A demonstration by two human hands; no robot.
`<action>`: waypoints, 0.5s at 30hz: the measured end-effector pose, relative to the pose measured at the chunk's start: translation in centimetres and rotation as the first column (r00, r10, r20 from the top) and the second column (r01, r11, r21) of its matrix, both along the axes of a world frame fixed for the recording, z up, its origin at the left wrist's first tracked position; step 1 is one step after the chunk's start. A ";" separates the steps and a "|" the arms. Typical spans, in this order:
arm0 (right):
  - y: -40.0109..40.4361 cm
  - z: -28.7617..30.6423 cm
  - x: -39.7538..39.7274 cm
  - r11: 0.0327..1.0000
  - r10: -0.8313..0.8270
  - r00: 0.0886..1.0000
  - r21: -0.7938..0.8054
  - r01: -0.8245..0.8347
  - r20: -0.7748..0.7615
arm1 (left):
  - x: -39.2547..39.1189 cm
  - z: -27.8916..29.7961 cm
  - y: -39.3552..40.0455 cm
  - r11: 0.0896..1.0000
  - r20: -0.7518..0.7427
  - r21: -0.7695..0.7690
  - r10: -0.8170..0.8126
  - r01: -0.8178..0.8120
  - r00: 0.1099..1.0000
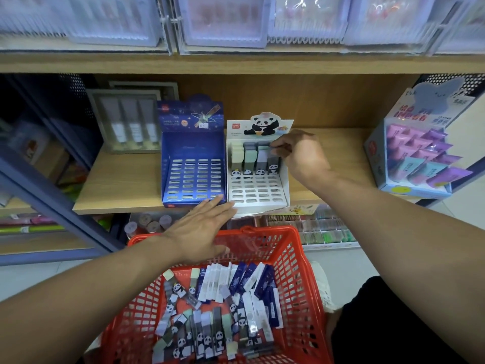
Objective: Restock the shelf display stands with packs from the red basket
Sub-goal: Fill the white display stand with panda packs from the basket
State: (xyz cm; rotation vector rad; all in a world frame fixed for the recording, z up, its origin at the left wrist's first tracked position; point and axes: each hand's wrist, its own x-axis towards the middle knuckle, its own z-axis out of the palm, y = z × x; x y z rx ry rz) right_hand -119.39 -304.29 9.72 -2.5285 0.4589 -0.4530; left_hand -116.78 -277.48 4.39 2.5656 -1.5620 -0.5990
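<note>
A red basket (296, 261) sits low in front of me, holding several panda packs (207, 334) and dark blue packs (265, 285). On the wooden shelf stand a blue display stand (193, 153) with bare slots and a white panda display stand (258, 190) with several packs in its back rows. My right hand (299, 153) pinches a grey pack (274, 158) at the stand's back right. My left hand (202, 229) hovers flat with straight fingers over the basket's far rim, fingertips near the stands' front edges, holding nothing.
A pastel display box (417, 153) with pink and purple packets stands at the shelf's right end. A grey boxed set (128, 122) stands behind the blue stand on the left. Clear bins line the upper shelf. More stationery fills the shelf below.
</note>
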 end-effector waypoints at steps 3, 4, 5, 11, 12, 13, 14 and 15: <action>-0.5 -0.1 -0.2 0.999 -0.033 0.999 -0.029 0.033 -0.012 | 0.2 -0.3 -0.6 1.000 -0.003 -0.024 0.011 -0.011 1.000; -0.7 -0.1 -0.3 0.999 -0.039 0.999 -0.029 0.039 -0.012 | 0.1 -0.2 -0.9 0.999 -0.004 -0.035 0.010 -0.010 1.000; -0.9 -0.3 -0.3 0.999 -0.042 0.999 -0.030 0.041 -0.006 | 0.1 -0.2 -1.2 0.999 -0.003 -0.048 0.011 -0.012 1.000; -1.1 -1.0 -0.3 0.999 -0.039 0.999 0.023 0.039 0.012 | -0.5 -0.3 -3.0 0.998 0.033 -0.066 -0.009 0.011 0.999; -1.1 -1.0 -0.3 0.999 -0.036 0.999 0.035 0.035 0.013 | -0.6 -0.5 -3.2 0.998 0.035 -0.058 -0.009 0.011 0.999; -1.1 -1.1 -0.2 0.998 -0.030 0.999 0.048 0.029 0.015 | -0.6 -0.7 -3.3 0.999 0.038 -0.050 -0.010 0.012 0.999; -1.2 -1.2 -0.2 0.998 -0.023 1.000 0.058 0.022 0.017 | -0.6 -0.9 -3.4 0.999 0.038 -0.044 -0.011 0.013 0.999; -1.3 -1.2 -0.1 0.998 -0.018 1.000 0.065 0.017 0.018 | -0.6 -1.1 -3.4 0.999 0.032 -0.038 -0.013 0.014 0.999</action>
